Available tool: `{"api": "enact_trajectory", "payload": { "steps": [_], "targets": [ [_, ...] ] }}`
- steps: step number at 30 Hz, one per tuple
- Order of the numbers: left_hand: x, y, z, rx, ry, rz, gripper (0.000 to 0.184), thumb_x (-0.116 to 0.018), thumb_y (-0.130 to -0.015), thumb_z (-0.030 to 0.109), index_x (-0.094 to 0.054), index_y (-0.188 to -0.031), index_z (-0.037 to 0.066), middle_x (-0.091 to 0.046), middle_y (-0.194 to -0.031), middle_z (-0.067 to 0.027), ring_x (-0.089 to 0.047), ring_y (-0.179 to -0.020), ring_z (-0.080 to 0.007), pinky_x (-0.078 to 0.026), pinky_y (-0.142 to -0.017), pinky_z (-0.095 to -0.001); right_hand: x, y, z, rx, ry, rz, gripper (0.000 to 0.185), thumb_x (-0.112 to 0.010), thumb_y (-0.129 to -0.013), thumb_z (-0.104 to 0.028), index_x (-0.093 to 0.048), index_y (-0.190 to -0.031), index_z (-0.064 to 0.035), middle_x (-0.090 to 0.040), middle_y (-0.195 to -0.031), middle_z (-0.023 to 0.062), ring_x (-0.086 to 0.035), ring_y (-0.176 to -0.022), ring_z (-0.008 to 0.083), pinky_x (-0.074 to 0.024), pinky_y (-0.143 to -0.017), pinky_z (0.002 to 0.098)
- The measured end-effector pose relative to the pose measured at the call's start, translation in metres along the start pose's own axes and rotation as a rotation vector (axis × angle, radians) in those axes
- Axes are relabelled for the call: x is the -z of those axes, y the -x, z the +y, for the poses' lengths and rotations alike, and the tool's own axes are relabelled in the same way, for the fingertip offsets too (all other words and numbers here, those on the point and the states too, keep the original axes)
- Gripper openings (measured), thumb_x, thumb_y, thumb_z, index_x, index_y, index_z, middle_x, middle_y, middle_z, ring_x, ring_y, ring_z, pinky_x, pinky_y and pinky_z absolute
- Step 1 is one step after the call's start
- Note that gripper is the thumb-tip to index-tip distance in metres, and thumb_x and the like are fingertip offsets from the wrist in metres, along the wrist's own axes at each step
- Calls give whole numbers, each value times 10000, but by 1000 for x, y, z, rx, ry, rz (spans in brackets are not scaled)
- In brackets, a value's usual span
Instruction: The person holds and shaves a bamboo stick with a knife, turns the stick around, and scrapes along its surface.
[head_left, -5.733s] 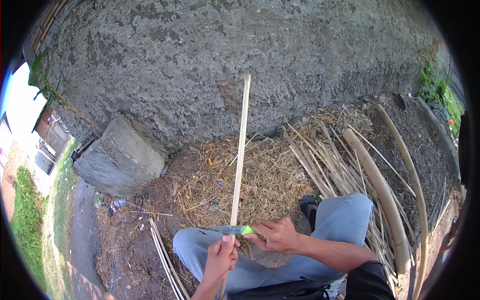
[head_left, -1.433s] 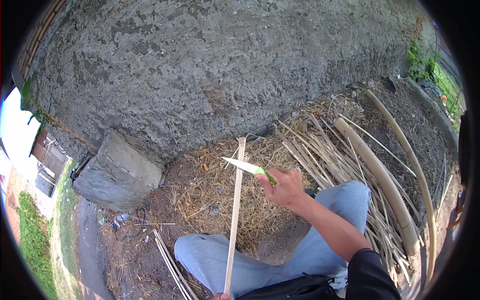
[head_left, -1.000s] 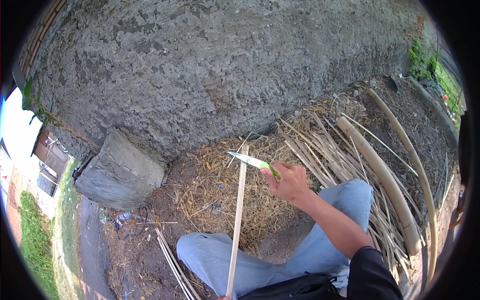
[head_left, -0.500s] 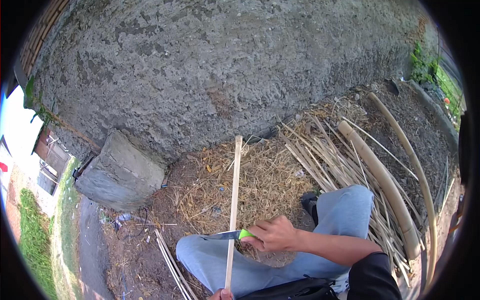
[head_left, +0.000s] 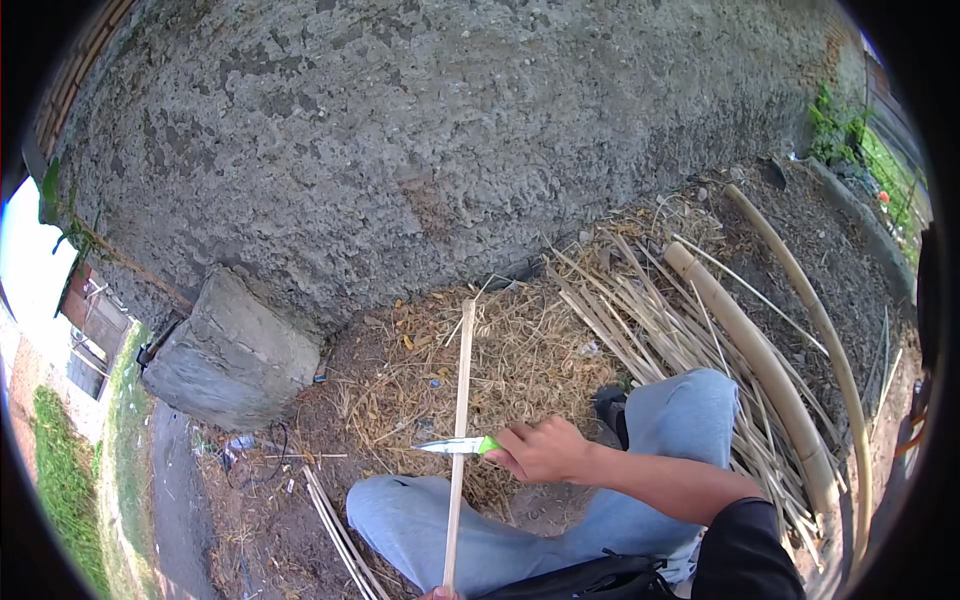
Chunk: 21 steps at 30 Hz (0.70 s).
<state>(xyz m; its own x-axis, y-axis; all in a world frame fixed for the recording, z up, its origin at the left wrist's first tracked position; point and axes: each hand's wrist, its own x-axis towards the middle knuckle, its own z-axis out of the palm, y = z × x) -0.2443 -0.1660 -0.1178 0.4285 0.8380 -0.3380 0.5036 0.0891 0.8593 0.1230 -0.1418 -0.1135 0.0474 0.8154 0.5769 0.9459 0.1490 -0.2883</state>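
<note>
My right hand (head_left: 543,450) is closed around the green handle of a knife (head_left: 450,446). The bright blade lies across a long pale bamboo strip (head_left: 464,375), pointing left. My left hand (head_left: 438,593) grips the strip's near end at the bottom edge of the view; most of that hand is cut off. The strip runs up and away from me between my bent knees, its far end over the shavings.
A rough grey wall (head_left: 400,150) rises ahead, with a concrete block (head_left: 235,345) at its foot on the left. Shavings (head_left: 540,350) cover the ground. On the right lie a pile of bamboo strips (head_left: 650,310) and thick bamboo poles (head_left: 750,340). Several strips (head_left: 340,530) lie at left.
My right hand and the knife have moved slightly up and away along the strip. The blade now catches the light. The strip's far end sits a little lower in view.
</note>
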Motion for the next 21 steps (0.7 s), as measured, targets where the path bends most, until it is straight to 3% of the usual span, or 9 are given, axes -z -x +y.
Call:
{"api": "enact_trajectory", "payload": {
  "steps": [3,6,9,12,14,15,18,20,21],
  "targets": [
    [2,5,8,55,64,-27,467,-499,-1025,374,-490,-624,134,-412,-516,64,-356,-443,-50,-241,-406,-249,-8,-2,13,87,101,12,377,-509,-1009,-421,-557,-861,-77,-605,-595,103,-544,-373,271,-431,-338,402],
    [3,15,8,161,130,-63,463,-495,-1033,371,-478,-631,143,-389,-516,67,-345,-429,-51,-235,-393,-254,7,-49,80,-349,172,-10,416,-408,-1050,-432,-525,-911,-57,-626,-635,124,-572,-412,282,-463,-387,426],
    [1,9,-2,247,182,-47,443,-496,-1036,374,-482,-652,152,-384,-520,68,-338,-418,-51,-234,-383,-248,-19,-47,72,-426,111,-83,419,-404,-1052,-425,-519,-920,-44,-635,-653,136,-598,-446,296,-478,-412,436],
    [1,9,6,351,308,-40,432,-514,-1030,388,-496,-670,151,-392,-521,62,-340,-409,-55,-234,-379,-240,-20,-28,22,-167,168,-125,379,-433,-1046,-368,-509,-887,-32,-611,-648,131,-628,-475,280,-493,-389,393],
    [4,12,3,388,324,-22,421,-526,-1025,387,-500,-678,150,-393,-521,61,-341,-407,-55,-231,-377,-238,-32,-8,-1,18,78,-97,330,-475,-1028,-356,-519,-947,-39,-572,-650,108,-630,-483,275,-466,-369,394],
    [5,13,1,418,345,-3,410,-539,-1020,386,-504,-687,150,-395,-520,60,-341,-405,-55,-228,-374,-235,-32,-1,-11,21,76,-102,330,-475,-1028,-356,-519,-947,-39,-572,-650,108,-630,-483,275,-466,-369,394],
    [10,19,-4,413,427,-52,394,-538,-1023,362,-520,-700,137,-403,-529,54,-337,-405,-57,-219,-374,-238,-27,7,-17,315,61,-86,305,-476,-1025,-318,-491,-927,-29,-559,-650,99,-624,-466,245,-486,-371,385],
    [10,27,12,434,396,-58,394,-532,-1027,350,-519,-699,131,-411,-535,50,-342,-412,-59,-225,-380,-239,-19,-17,11,-13,245,-219,289,-464,-1029,-295,-494,-928,-26,-570,-650,86,-635,-477,228,-486,-372,370],
    [9,31,17,452,365,-71,394,-526,-1031,337,-517,-699,125,-419,-542,45,-346,-419,-61,-231,-385,-239,-26,-35,51,-327,321,-149,299,-444,-1040,-289,-516,-917,-25,-595,-648,89,-638,-479,219,-483,-377,361]
  ]
}}
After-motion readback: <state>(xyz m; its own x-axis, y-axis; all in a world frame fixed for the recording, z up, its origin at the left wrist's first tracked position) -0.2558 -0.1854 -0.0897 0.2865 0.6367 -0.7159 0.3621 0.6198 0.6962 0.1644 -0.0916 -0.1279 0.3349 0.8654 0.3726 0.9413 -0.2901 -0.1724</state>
